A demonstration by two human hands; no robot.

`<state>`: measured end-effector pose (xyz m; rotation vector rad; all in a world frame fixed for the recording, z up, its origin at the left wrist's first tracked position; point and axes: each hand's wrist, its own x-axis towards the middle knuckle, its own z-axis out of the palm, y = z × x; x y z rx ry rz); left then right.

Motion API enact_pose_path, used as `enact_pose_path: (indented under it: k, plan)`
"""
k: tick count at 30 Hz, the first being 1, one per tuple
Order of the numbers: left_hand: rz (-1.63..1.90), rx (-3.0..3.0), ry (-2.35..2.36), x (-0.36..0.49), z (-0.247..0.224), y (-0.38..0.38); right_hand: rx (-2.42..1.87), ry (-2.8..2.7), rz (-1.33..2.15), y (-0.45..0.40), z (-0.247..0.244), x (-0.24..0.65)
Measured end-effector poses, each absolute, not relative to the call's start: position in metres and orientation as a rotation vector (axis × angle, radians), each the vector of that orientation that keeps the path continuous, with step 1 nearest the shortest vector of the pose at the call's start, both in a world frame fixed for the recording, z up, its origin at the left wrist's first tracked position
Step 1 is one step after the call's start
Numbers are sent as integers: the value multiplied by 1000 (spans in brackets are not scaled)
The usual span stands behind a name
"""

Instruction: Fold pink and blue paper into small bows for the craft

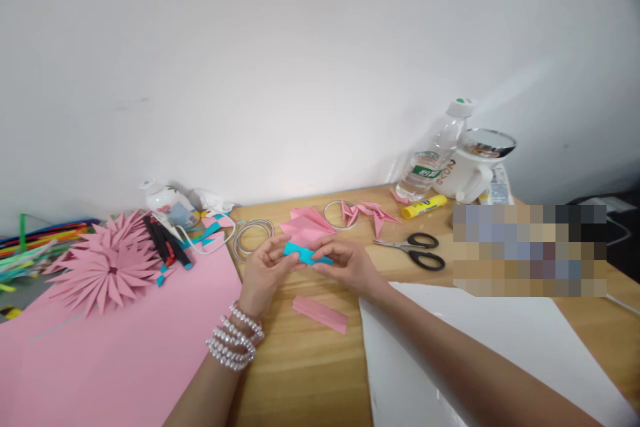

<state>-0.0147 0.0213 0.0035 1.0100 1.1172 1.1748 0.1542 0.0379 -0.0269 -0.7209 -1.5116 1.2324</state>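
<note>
Stretching across the lower half of the view, a light wooden tabletop [300,373] butts against a plain white wall [300,47]. Above its middle, the left hand [265,270] and the right hand [345,263] pinch a small folded blue paper strip [306,254] between fingertips, one hand at each end, holding it just off the wood. A beaded bracelet [234,344] wraps the left wrist.

Just beyond the hands lies a pile of folded pink paper [306,225], and a separate pink paper strip [320,313] lies flat on the table below them. A large pink sheet [100,360] covers the left side, carrying a pink paper flower [107,267]; a white sheet [450,340] covers the lower right under the right forearm. Black scissors [415,250] lie right of the hands, near a yellow glue stick [424,207], a plastic water bottle [435,153] and a white mug [467,177] by the wall. Wire rings [250,235] and a white glue gun [167,203] sit to the left rear.

Bare wood shows only in the strip between the two sheets, directly under and in front of the hands.
</note>
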Motion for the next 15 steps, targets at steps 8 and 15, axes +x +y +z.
enact_pose_path:
  k: [8, 15]
  plan:
    - [1223, 935, 1256, -16, 4, 23, -748, -1709, 1138, 37, -26, 156]
    - [1071, 990, 1195, -16, 3, 22, -688, -1663, 1142, 36, -28, 154]
